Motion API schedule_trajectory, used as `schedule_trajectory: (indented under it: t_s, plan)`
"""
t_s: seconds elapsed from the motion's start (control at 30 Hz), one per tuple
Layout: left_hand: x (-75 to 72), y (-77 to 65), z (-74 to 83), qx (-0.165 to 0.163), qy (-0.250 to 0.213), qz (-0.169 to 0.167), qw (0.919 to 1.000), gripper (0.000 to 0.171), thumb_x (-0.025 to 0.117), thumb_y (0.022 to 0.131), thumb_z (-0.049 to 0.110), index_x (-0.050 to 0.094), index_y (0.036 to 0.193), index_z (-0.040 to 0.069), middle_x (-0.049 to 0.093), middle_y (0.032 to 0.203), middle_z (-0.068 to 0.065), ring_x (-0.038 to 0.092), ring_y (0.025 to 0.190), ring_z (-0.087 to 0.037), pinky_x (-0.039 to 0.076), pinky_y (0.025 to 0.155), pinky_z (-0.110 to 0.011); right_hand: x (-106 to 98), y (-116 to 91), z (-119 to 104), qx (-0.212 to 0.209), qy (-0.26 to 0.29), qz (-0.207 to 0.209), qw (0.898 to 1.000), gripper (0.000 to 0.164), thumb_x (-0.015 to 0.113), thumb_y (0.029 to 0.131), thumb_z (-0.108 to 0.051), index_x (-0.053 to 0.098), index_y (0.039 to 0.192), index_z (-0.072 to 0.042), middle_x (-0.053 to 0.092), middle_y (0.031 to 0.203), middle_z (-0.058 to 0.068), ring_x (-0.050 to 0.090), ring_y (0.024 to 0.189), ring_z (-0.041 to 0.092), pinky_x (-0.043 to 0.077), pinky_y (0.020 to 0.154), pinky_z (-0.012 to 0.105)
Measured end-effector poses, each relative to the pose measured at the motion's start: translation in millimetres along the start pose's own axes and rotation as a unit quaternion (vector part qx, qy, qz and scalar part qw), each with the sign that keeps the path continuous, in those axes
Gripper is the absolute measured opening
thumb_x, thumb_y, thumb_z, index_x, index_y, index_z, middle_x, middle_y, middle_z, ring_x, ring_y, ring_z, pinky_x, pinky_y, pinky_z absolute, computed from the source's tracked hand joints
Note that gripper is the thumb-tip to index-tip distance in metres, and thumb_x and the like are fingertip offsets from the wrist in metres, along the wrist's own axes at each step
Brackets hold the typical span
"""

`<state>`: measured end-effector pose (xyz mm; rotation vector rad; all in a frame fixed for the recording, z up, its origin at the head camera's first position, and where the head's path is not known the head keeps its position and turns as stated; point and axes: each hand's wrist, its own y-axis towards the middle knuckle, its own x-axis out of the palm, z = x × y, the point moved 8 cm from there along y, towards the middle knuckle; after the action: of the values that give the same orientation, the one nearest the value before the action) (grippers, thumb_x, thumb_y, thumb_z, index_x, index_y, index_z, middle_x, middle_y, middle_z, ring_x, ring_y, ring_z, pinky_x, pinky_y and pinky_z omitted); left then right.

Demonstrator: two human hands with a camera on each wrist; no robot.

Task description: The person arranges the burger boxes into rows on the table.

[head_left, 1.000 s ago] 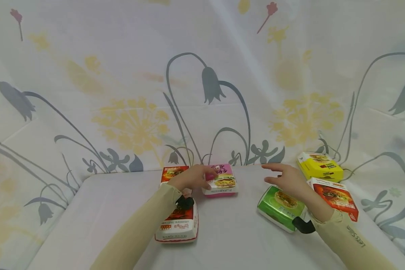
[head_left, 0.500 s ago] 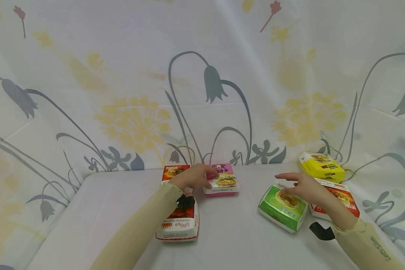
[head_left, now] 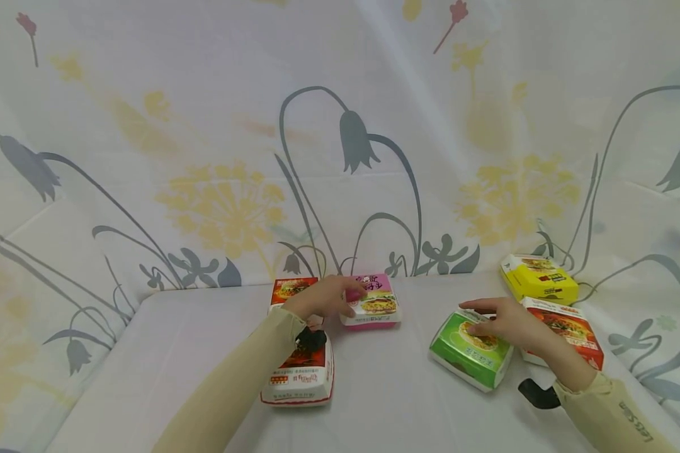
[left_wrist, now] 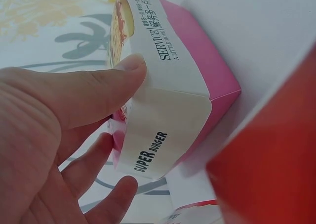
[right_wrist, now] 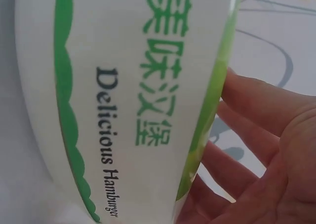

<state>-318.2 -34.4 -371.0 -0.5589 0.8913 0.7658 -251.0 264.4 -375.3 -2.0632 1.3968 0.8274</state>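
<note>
My left hand (head_left: 323,299) rests on the pink burger box (head_left: 376,302) near the back of the table, fingers loosely extended over its top. In the left wrist view its thumb (left_wrist: 113,83) lies on the top edge of the box, marked "SUPER BURGER" (left_wrist: 158,135). My right hand (head_left: 510,324) rests on the green burger box (head_left: 470,358) at the right, thumb on its top and index finger reaching over its far edge. The right wrist view shows the box's "Delicious Hamburger" side (right_wrist: 128,85), the thumb (right_wrist: 261,95) at its top edge and fingers partly hidden behind it.
A red-and-white burger box (head_left: 303,384) stands left of centre, with another red box (head_left: 291,289) behind it, partly covered by my left hand. At the right stand a yellow box (head_left: 538,280) and a red box (head_left: 572,336). A flower-printed cloth (head_left: 204,126) hangs behind the white table (head_left: 192,333).
My right hand has moved right and down onto the green box, its thumb now on the printed top. The left hand stays at the pink box.
</note>
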Motion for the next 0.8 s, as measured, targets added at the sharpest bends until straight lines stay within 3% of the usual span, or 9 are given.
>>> schedule_trajectory:
  t_s: [0.5, 0.8]
  plan:
    - [0.4, 2.2, -0.6, -0.006, 0.007, -0.001, 1.0000, 0.045, 0.078, 0.087, 0.014, 0.067, 0.129, 0.022, 0.054, 0.143, 0.002, 0.049, 0.123, -0.023, 0.041, 0.106, -0.044, 18.4, -2.0, -7.2, 0.035, 0.007, 0.007, 0.999, 0.056, 0.076, 0.088, -0.034, 0.062, 0.135, -0.007, 0.053, 0.136, 0.030, 0.052, 0.121, 0.048, 0.044, 0.095, 0.062]
    - [1.5, 3.7, -1.6, -0.009, 0.007, 0.000, 0.9999, 0.045, 0.078, 0.087, 0.014, 0.068, 0.129, 0.023, 0.055, 0.142, 0.003, 0.051, 0.117, -0.021, 0.044, 0.103, -0.041, 30.4, -3.3, -12.1, 0.032, 0.005, 0.018, 0.999, 0.055, 0.074, 0.089, -0.037, 0.063, 0.134, -0.008, 0.055, 0.137, 0.025, 0.052, 0.121, 0.047, 0.046, 0.094, 0.060]
